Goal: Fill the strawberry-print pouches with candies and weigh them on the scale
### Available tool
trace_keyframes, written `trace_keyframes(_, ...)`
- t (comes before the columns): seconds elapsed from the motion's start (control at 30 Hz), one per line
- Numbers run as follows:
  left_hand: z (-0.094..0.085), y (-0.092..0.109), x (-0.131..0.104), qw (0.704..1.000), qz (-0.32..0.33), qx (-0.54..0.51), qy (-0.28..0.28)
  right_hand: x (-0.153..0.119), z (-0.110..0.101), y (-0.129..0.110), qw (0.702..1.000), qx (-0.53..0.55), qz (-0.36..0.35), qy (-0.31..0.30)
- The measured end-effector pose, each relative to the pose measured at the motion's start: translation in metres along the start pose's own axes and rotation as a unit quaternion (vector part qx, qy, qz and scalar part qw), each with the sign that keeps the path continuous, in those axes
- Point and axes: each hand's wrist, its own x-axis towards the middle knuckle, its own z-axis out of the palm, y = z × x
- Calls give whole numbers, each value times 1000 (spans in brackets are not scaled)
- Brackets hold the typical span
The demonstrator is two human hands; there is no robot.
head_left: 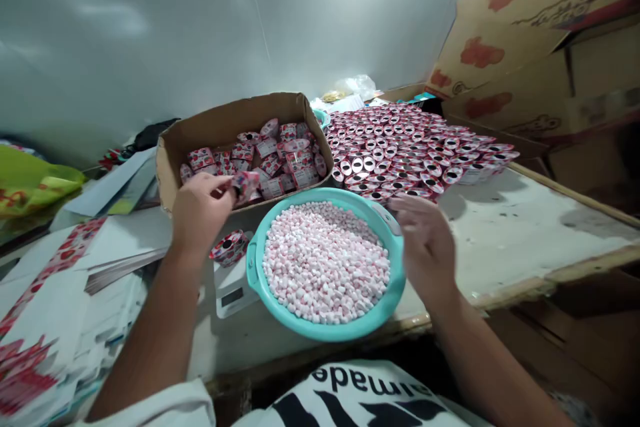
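One printed container (247, 187) at tip of left grip (201, 205), near cardboard box (225, 121).

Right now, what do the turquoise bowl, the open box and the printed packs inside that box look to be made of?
The turquoise bowl looks like smooth plastic, judging by its even color and moulded rim. The open box seems to be matte cardboard: brown, with slightly worn edges. The printed packs could be glossy film or coated card; they show some shine, but are too small to tell.
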Motion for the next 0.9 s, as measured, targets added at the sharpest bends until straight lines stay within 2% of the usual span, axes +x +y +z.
trace_keyframes(0.03, -5, 25, -14, 998, 6, -53, 17, -2, 11, -19, 994, 75, 42, -66)
trace_keyframes(0.07, -7, 48, -29, 993, -4, -116, 20, -5, 23, -37, 974, 143, 101, -145)
trace_keyframes(0.13, -5, 88, -56, 966, -52, -252, 6, -13, 46, -66, 904, 253, 224, -261)
trace_keyframes(0.17, -2, 102, -67, 944, -80, -319, -27, -17, 54, -76, 871, 296, 266, -287)
trace_keyframes(0.23, 3, 118, -85, 874, -143, -449, -118, -26, 65, -90, 836, 349, 308, -290)
trace_keyframes(0.3, 5, 118, -97, 790, -165, -555, -203, -34, 67, -96, 837, 361, 316, -262)
trace_keyframes(0.33, 4, 113, -101, 757, -156, -591, -232, -36, 66, -99, 840, 354, 320, -257)
trace_keyframes(0.37, 3, 106, -105, 739, -134, -610, -253, -37, 65, -100, 839, 345, 326, -265)
trace_keyframes(0.4, 2, 98, -107, 737, -106, -609, -273, -36, 63, -102, 832, 337, 337, -286)
trace_keyframes(0.43, 1, 89, -109, 755, -72, -583, -291, -34, 62, -103, 819, 330, 347, -316)
trace_keyframes(0.5, 3, 73, -108, 822, -10, -481, -305, -23, 63, -100, 805, 300, 336, -387)
trace_keyframes(0.57, 11, 62, -101, 882, 34, -378, -278, -5, 66, -90, 827, 225, 255, -448)
trace_keyframes(0.63, 25, 56, -90, 924, 45, -312, -218, 17, 71, -70, 855, 74, 128, -497)
trace_keyframes(0.67, 33, 54, -85, 939, 41, -286, -188, 28, 73, -57, 851, -18, 77, -520)
trace_keyframes(0.7, 41, 52, -79, 949, 32, -265, -168, 37, 75, -44, 831, -106, 46, -544)
trace_keyframes(0.73, 49, 51, -75, 954, 17, -248, -167, 44, 76, -32, 801, -178, 32, -571)
trace_keyframes(0.77, 56, 50, -72, 952, 4, -239, -191, 49, 77, -20, 768, -228, 28, -598)
trace_keyframes(0.8, 62, 49, -71, 941, -5, -239, -240, 51, 77, -11, 735, -252, 29, -628)
trace_keyframes(0.87, 69, 47, -71, 906, -26, -256, -335, 51, 73, 1, 684, -249, 18, -685)
trace_keyframes(0.9, 72, 46, -73, 896, -37, -265, -354, 49, 71, 3, 669, -241, 6, -703)
